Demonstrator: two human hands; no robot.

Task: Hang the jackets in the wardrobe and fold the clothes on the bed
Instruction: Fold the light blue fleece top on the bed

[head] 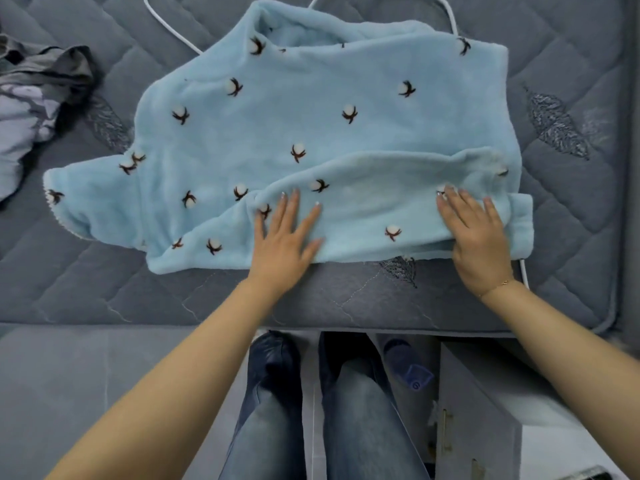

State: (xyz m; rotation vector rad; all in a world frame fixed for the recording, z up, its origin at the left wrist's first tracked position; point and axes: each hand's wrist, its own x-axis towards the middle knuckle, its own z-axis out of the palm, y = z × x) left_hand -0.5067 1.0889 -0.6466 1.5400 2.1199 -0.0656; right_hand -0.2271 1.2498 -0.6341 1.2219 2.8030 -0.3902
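Bed [346,299] fills most of the view: grey quilted cover with stitched diamond pattern and darker embroidered leaf motifs, its near edge running just below both wrists.

Fleece [311,133], a light blue plush garment printed with small white-and-brown cotton-boll marks, lies spread on the bed directly under and beyond the fingers. A sleeve or flap is folded across its near edge, and both hands lie on that folded band. One sleeve end extends well to the left of the left fingers.

Clothes [31,98], a crumpled grey and lilac heap, sit on the bed far to the left of the left fingers, apart from the fleece.

Legs [360,410] in blue jeans stand on the floor below the bed edge, between the two forearms. A dark slipper [408,362] lies on the floor just right of the legs, below the right wrist.

Cabinet [485,427], grey, stands at lower right under the right forearm; detail is unclear.

Cord [166,22], white, runs across the bed beyond the fleece, well past the fingertips; another white length shows beside the right wrist.

Left hand [285,244] rests palm down on the folded band, fingers [313,216] straight and spread apart, pressing flat; nothing is gripped.

Right hand [479,244] rests palm down on the band's right end, fingers [450,206] straight and close together, flat on the fabric; whether the thumb hooks the edge cannot be told.

Bracelet [498,285], a thin chain, circles the right wrist.
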